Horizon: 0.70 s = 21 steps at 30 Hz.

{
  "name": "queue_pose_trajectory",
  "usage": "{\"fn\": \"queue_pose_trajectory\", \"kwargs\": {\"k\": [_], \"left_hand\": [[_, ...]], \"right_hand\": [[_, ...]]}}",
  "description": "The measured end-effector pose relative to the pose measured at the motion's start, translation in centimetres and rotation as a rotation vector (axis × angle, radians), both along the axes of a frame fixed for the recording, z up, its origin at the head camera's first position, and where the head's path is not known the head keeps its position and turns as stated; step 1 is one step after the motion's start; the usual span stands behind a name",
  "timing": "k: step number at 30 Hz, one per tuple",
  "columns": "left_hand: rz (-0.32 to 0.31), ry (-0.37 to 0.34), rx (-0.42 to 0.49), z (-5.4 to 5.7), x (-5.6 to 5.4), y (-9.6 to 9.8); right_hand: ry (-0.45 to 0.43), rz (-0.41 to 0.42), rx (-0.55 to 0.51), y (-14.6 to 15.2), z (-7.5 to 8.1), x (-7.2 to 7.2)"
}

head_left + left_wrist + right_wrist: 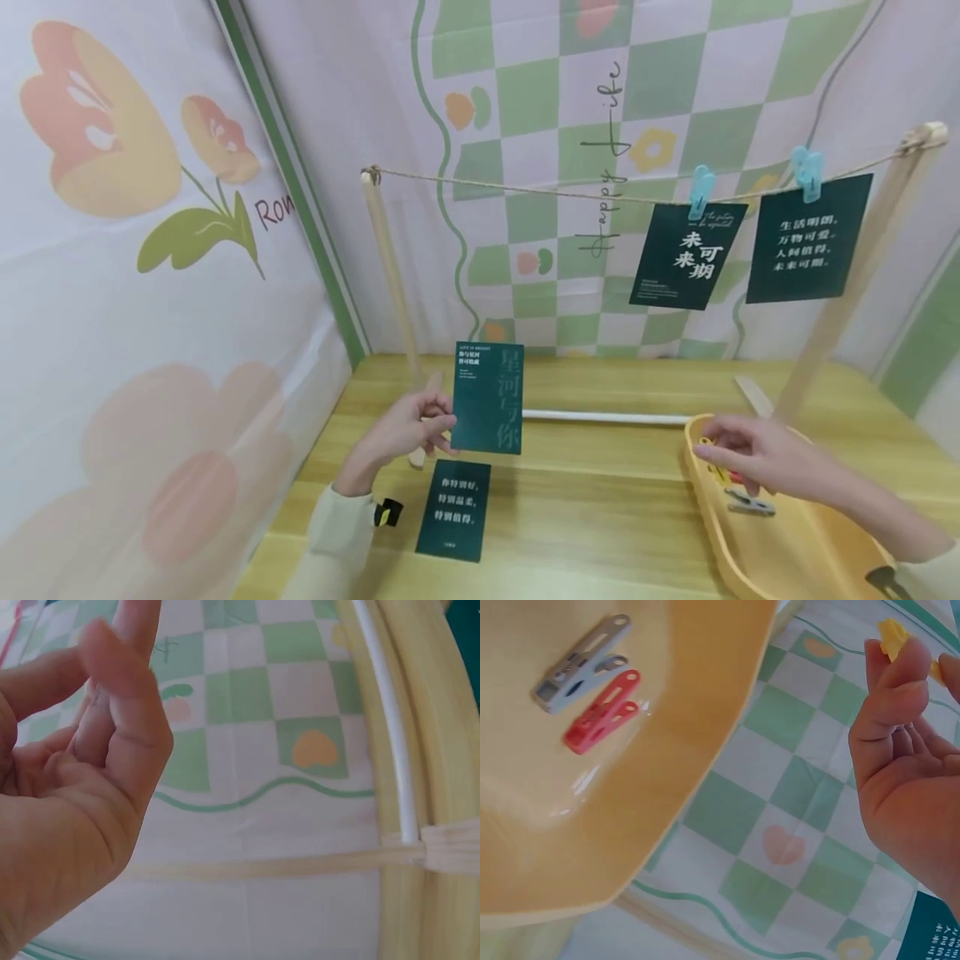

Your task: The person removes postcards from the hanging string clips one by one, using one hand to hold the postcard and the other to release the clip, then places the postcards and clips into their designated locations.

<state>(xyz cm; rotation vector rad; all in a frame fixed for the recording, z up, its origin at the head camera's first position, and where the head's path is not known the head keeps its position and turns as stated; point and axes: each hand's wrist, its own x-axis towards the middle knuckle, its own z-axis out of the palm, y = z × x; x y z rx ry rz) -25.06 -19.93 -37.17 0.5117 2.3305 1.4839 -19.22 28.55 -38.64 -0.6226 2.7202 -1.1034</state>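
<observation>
My left hand [408, 429] pinches a dark green card [487, 400] by its left edge, held upright above the table. In the left wrist view the fingers [135, 742] are curled, but the held card does not show between them. Below it another green card [453, 521] with white writing lies on the wood. Over the far end of a yellow tray, my right hand [750, 450] pinches a small yellow clothespin [892, 637] between thumb and fingers. Inside the tray are a grey clothespin [581, 664] and a red clothespin [600, 716].
A string [517, 187] runs between two wooden posts [393, 275]. Blue clothespins [701, 192] hold two green cards [810, 242] on its right half. A white rod [607, 417] crosses the table [585, 508] behind the tray [712, 533].
</observation>
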Motion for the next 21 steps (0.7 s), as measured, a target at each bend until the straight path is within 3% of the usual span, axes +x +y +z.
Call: {"fn": "queue_pose_trajectory", "kwargs": {"k": [6,11,17,21], "left_hand": [[-0.038,-0.041,0.030,-0.7,-0.3,-1.0],[-0.063,-0.056,0.012,-1.1,0.0,-1.8],[-0.059,-0.059,-0.018,-1.5,0.2,-2.5],[-0.086,-0.031,-0.057,-1.8,0.1,-3.0]], "right_hand": [[0.082,0.051,0.012,0.8,-2.0,0.0],[0.046,0.144,-0.025,1.7,-3.1,-0.1],[0.169,0.210,0.046,2.6,-4.4,-0.1],[0.139,0.231,0.108,2.8,-4.7,0.1]]}}
